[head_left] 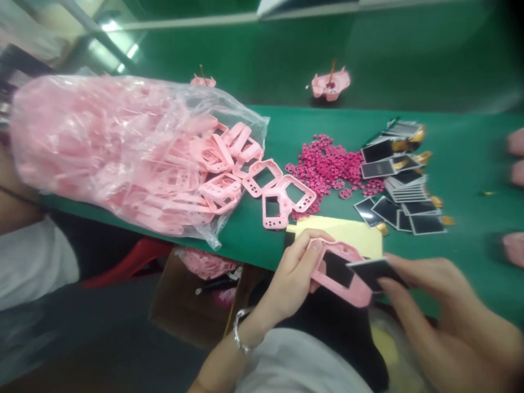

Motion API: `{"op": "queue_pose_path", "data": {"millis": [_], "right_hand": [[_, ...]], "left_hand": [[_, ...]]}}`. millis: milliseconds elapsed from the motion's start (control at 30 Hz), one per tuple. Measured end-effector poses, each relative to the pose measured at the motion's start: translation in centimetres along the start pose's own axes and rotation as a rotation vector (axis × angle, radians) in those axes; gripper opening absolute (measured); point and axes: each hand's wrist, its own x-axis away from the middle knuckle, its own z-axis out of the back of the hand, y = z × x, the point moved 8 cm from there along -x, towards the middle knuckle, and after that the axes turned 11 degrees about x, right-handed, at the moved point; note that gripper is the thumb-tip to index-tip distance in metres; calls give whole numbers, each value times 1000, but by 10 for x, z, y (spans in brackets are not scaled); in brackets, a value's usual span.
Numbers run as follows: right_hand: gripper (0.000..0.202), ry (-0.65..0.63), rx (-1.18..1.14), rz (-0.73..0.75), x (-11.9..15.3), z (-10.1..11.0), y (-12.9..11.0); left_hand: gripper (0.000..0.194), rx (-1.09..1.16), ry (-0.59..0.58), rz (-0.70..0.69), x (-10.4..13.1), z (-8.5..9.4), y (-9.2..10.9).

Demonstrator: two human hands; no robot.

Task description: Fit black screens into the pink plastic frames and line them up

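Note:
My left hand (295, 271) grips the left end of a pink plastic frame (355, 291) with a rectangular window, fingers wrapped round its edge. At the frame's right side, my right hand (426, 295) pinches a thin dark screen panel (374, 272) between thumb and fingers. One corner of the panel overlaps the window's right edge; whether the two touch I cannot tell. Beneath the frame's upper edge lies a yellow sheet (339, 232). Just beyond it are a few loose pink frames (275, 222) on the green table.
A big clear bag of pink frames (102, 153) covers the left of the table (462, 164). Magenta small parts (327, 164) are heaped mid-table, with screen panels (426, 222) stacked to their right. A cardboard box (180, 305) stands below. Another person's fingers (513, 248) show at right.

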Motion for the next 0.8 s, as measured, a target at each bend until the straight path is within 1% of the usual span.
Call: {"op": "queue_pose_path", "data": {"millis": [67,100,133,200,267,433,533,600,700,733,767,800], "right_hand": [[19,-83,22,233,-15,-2,-28],[18,-102,22,310,-20,-3,-37],[17,-101,20,344,-24,-4,-41],[15,-76,6,345,-29,-7,-42],[14,-49,-16,347,-28,-9,-42],[18,-71,-42,388,-19,-13,-45],[23,-47,-37,387,-17,-12,-43],[27,4,34,397,-16,-12,-40],[23,78,131,428,-15,-15,-38],[23,92,111,409,-14,-15,-36],[23,108,49,353,-15,-14,-33],[27,132,-47,255,-15,-12,-27]], "left_hand": [[40,-11,-37,27,1,-4,-1],[41,-17,-45,35,2,-5,-1],[42,-22,-54,42,2,-7,-1],[43,-34,-63,46,2,-9,-3],[45,-51,-53,43,2,-9,-4],[44,-62,-5,17,2,-9,-5],[41,-70,51,-40,1,-9,-1],[35,-87,77,-71,0,-9,-1],[19,-122,96,-98,0,-11,-1],[18,-122,109,-115,0,-11,0],[17,-111,132,-141,1,-10,3],[17,-93,159,-175,2,-10,6]]}}
